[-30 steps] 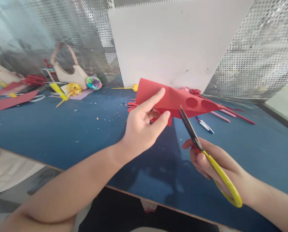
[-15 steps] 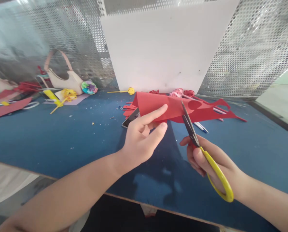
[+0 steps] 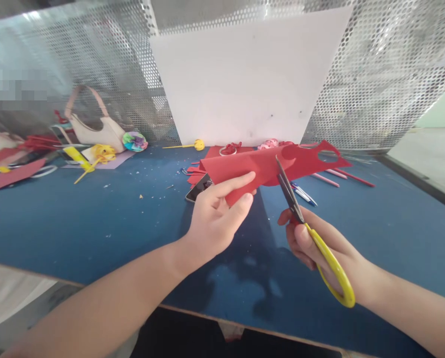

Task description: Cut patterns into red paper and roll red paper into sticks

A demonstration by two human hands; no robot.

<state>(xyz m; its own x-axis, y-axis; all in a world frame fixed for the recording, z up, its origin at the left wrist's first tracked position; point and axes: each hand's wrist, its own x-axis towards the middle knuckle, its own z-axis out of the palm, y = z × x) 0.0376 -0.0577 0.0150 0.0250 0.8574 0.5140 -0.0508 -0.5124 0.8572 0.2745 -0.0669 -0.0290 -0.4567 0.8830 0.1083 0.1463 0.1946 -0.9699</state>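
One person at a blue worktop (image 3: 143,233) holds one sheet of red paper (image 3: 237,166) in front of one upright white board (image 3: 252,79), above the surface. The left hand (image 3: 218,219) has its grip on the sheet, index finger laid along it; the right hand (image 3: 315,238) grasps one pair of yellow-handled scissors (image 3: 330,257), blades rising in front of the paper. Whether they touch it cannot be told. One round hole shows clearly at the sheet's right end.

In front of the board's foot lie one yellow flower on a stick (image 3: 199,144) and one pink paper flower (image 3: 268,144); nearer than these, before the board's left part, sits one smartphone (image 3: 199,188), partly hidden. Toward the board's lower right are what appear to be two white-and-blue pens (image 3: 303,194), two pink rods (image 3: 325,179) and one red rod (image 3: 359,178). Left of the board are one cream handbag (image 3: 97,130), one multicoloured rosette (image 3: 135,141), one larger yellow paper flower (image 3: 103,153) and one yellow tube (image 3: 76,157).
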